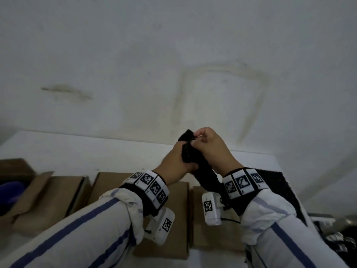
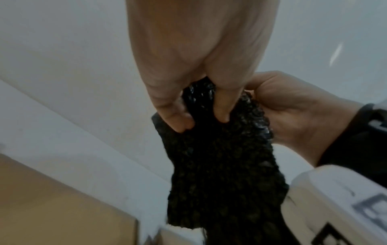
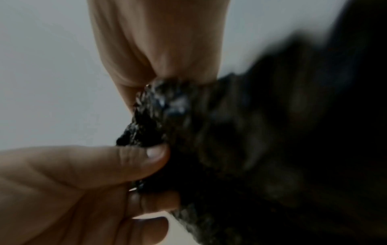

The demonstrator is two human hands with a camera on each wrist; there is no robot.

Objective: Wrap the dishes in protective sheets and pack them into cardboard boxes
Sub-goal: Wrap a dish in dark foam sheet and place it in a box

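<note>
Against the stained white wall [image 1: 135, 64], above flat cardboard boxes [image 1: 154, 190], your left hand [image 1: 173, 161] grips the black protective sheet [image 1: 188, 151] while your right hand [image 1: 210, 147] pinches its top edge.

I see a white wall [image 1: 135, 64] ahead, marked with a brownish smear [image 1: 65, 91] at left and a faint rectangular stain outline [image 1: 222, 93] further right. Low at the right edge sits a dark jumble with white bits [image 1: 334, 236], perhaps equipment; it's too blurred to name.
</note>
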